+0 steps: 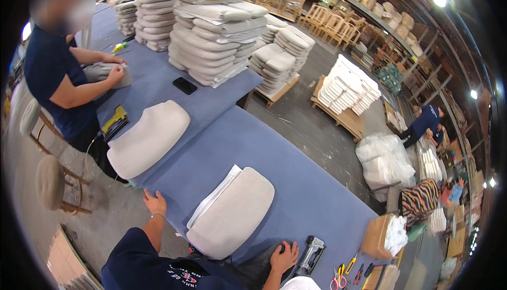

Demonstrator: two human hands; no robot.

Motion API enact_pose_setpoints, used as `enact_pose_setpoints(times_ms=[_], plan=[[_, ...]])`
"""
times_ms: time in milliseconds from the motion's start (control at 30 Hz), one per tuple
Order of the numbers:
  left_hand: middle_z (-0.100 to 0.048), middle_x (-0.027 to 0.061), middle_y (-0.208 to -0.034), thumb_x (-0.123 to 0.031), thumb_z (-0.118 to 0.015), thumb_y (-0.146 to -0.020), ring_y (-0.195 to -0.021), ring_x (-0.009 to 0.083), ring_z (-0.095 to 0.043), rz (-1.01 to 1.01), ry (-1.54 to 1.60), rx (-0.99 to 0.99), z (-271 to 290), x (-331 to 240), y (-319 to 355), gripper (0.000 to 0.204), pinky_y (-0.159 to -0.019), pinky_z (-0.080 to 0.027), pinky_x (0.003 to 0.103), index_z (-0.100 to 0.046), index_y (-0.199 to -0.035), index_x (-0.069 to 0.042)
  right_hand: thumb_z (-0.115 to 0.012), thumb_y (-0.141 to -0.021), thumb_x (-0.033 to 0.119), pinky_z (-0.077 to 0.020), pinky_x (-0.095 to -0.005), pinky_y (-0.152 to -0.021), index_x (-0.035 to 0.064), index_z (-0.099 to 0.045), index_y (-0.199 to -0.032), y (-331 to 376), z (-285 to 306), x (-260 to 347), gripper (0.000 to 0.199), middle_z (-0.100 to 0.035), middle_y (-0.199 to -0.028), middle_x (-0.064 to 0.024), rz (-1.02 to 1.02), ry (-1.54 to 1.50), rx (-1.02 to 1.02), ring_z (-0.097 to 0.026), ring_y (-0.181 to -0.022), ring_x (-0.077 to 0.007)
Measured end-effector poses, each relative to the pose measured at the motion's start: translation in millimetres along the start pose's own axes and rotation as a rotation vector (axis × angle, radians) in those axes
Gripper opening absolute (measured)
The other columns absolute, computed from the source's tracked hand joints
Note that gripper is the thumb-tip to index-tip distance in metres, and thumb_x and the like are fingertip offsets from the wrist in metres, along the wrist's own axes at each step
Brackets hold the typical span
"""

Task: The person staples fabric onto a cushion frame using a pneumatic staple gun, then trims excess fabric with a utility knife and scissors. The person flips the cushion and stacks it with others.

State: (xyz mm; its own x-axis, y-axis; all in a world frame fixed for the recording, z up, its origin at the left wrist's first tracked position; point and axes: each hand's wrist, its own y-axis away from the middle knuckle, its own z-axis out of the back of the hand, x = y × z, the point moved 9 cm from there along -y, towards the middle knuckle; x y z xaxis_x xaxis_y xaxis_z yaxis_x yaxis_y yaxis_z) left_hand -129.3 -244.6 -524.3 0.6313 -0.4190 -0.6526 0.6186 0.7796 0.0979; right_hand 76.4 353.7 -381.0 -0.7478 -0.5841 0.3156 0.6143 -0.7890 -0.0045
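Observation:
A light grey upholstered seat pad [235,211] lies on the blue-covered table in front of me, with a white sheet [211,199] sticking out along its left side. My left hand [155,203] rests at the table's near edge, left of the pad, its fingers extended and holding nothing. Over on the right, my right hand [284,256] is spread at the edge, beside a grey metal staple gun [312,253], and appears not to grip it. Another curved grey pad [150,139] lies farther left on the adjoining table.
Scissors [338,278], a yellow cutter [350,265] and a cardboard box [376,237] sit at right. Stacked pads [211,36] and a phone [185,85] occupy the far table. A co-worker [63,73] handles a grey pad at left, near a yellow staple gun [114,122] and stool [51,181].

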Motion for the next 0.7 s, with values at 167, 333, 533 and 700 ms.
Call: enact_pose_setpoints(times_ms=[167,333,533,700], plan=[[-0.034,0.0311,-0.157,-0.049,-0.046,-0.105,-0.134,0.0461,-0.049,0.289,-0.331,-0.052,-18,-31,3,0.074,-0.109,-0.044,0.057,-0.017,-0.166,-0.017,-0.066,-0.092,0.025,-0.0288,-0.0533,-0.117,0.0212,-0.075,-0.118,-3,2,0,0.028,-0.052,-0.155,-0.0102,0.054,0.003,-0.077,-0.041,-0.146,-0.0352],[-0.034,0.0291,-0.158,-0.057,-0.037,-0.106,-0.133,0.0432,-0.052,0.238,-0.520,-0.137,-20,-37,9,0.071,-0.102,-0.051,0.055,-0.020,-0.166,-0.024,-0.065,-0.093,0.022,-0.0306,-0.0529,-0.116,0.0224,-0.076,-0.113,-7,2,7,0.023,-0.055,-0.151,-0.0069,0.002,0.032,-0.070,-0.043,-0.145,-0.0329],[-0.030,0.0290,-0.160,-0.054,-0.035,-0.106,-0.134,0.0423,-0.050,0.248,-0.536,-0.116,-11,-46,15,0.073,-0.106,-0.047,0.053,-0.014,-0.168,-0.022,-0.064,-0.092,0.021,-0.0314,-0.0528,-0.116,0.0219,-0.076,-0.106,-14,-5,6,0.019,-0.057,-0.148,-0.0055,-0.086,0.105,-0.046,-0.043,-0.143,-0.0322],[-0.031,0.0284,-0.160,-0.052,-0.038,-0.106,-0.135,0.0412,-0.049,0.271,-0.511,-0.110,-7,-52,19,0.072,-0.104,-0.049,0.053,-0.015,-0.167,-0.023,-0.067,-0.087,0.024,-0.0314,-0.0560,-0.115,0.0209,-0.077,-0.103,-25,-12,6,0.019,-0.058,-0.148,-0.0066,-0.143,0.170,-0.035,-0.041,-0.144,-0.0320]])
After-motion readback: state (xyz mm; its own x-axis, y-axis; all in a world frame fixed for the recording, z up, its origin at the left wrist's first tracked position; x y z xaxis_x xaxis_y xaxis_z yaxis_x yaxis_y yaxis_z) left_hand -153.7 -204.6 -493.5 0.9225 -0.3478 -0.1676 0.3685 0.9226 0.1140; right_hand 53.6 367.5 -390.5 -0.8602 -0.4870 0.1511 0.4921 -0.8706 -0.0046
